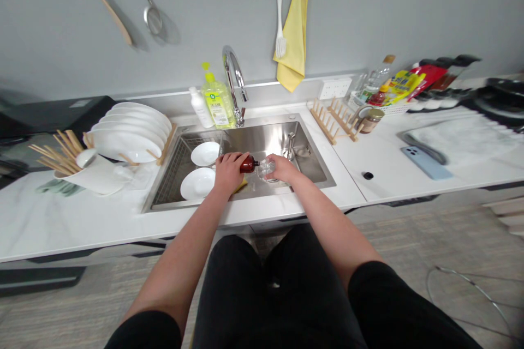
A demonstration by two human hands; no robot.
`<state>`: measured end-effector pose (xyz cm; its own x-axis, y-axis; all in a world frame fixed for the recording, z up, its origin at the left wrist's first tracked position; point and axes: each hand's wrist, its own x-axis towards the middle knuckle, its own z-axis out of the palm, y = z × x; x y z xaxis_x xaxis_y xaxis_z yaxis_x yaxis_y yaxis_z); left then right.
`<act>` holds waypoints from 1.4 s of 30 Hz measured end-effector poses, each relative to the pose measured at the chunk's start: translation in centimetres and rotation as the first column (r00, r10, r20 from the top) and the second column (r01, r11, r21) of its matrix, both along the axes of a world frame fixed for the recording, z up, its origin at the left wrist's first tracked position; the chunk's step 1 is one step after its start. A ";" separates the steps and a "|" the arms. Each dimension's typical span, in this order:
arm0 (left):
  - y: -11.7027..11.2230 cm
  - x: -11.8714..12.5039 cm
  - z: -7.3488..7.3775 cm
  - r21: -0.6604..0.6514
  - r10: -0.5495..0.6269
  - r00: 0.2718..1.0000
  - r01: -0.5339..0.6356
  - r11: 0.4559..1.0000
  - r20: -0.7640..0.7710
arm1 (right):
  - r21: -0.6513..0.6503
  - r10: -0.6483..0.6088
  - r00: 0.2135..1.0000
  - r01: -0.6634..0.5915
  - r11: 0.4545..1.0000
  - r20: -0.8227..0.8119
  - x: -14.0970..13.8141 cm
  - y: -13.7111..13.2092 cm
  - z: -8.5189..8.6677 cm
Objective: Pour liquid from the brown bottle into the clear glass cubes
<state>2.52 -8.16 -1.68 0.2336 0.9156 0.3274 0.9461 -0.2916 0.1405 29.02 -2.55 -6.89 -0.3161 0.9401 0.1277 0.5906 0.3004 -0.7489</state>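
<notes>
Over the sink (327,177), my left hand (230,172) is closed round a brown bottle (248,164) tipped on its side. The bottle's dark neck points right, at a clear glass (266,167). My right hand (281,168) grips that glass, which is also tilted, and its mouth faces the bottle. Whether liquid passes between them is too small to tell. Left of my hands, a white bowl (197,184) and a second white bowl (205,153) lie in the sink. Something yellow (241,185) shows just below my left hand.
Behind the sink stand the faucet (234,76), a yellow-green pump bottle (216,101) and a white bottle (200,107). Stacked white plates (131,125) and a chopstick holder (92,174) are left. To the right are a wooden rack (333,120), a jar (371,120), a black cap (368,175) and a phone (426,162).
</notes>
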 end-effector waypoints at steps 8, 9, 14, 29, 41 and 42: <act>0.1 -0.1 -0.1 0.008 -0.001 1.000 0.001 1.000 0.003 | -0.001 -0.008 1.000 0.008 1.000 0.006 0.0 0.0 0.0; 0.1 -0.1 -0.2 0.008 -0.001 1.000 0.001 1.000 0.001 | -0.006 -0.006 1.000 0.006 1.000 0.007 0.0 0.0 0.1; 0.1 -0.1 -0.2 0.018 -0.007 1.000 0.007 1.000 -0.006 | -0.015 0.007 1.000 -0.007 1.000 -0.004 0.1 -0.1 0.3; 0.2 -0.2 -0.4 0.044 -0.016 1.000 0.016 0.999 -0.016 | -0.011 -0.001 1.000 0.001 1.000 0.021 0.0 -0.1 0.3; 0.2 -0.2 -0.5 0.072 -0.030 0.999 0.032 0.997 -0.025 | -0.009 0.004 1.000 -0.003 1.000 0.026 0.0 -0.1 0.4; 0.2 -0.2 -0.6 0.077 -0.032 0.999 0.034 0.996 -0.025 | -0.009 0.004 1.000 -0.003 1.000 0.023 0.0 -0.1 0.4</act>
